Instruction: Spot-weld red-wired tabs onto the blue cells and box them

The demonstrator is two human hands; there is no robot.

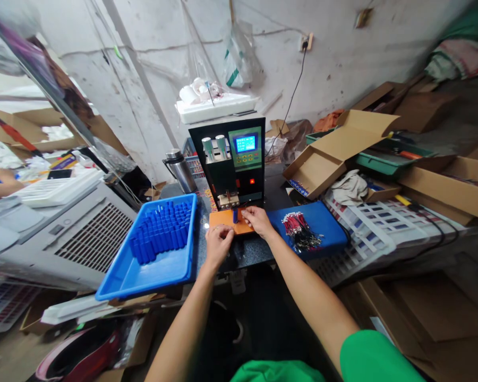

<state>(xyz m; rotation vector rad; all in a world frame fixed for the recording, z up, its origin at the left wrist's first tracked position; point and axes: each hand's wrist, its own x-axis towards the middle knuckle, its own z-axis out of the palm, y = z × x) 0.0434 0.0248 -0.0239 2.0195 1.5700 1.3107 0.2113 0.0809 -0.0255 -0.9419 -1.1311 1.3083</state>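
Observation:
A blue cylindrical battery cell (pixel 235 215) stands on the orange plate (pixel 216 218) below the electrodes of a black spot welder (pixel 258 185). My right hand (pixel 256 219) is at the cell's right side, thumb and fingers pinched together; what they grip, if anything, is too small to name. At the plate's front left, my left hand (pixel 220 242) has its fingers closed, with their contents hidden. To the left, a blue tray (pixel 159 275) holds many blue cells (pixel 159 233) standing in rows. Red and black wire leads with white connectors (pixel 300 231) lie bunched on a blue box (pixel 330 225) at the right.
A steel thermos (pixel 181 172) stands behind the tray. White foam (pixel 215 107) rests on top of the welder. Cardboard boxes (pixel 318 164) and white plastic crates (pixel 362 233) crowd the right. An air cooler (pixel 75 233) is at left, with another person's arm (pixel 2 185) beyond.

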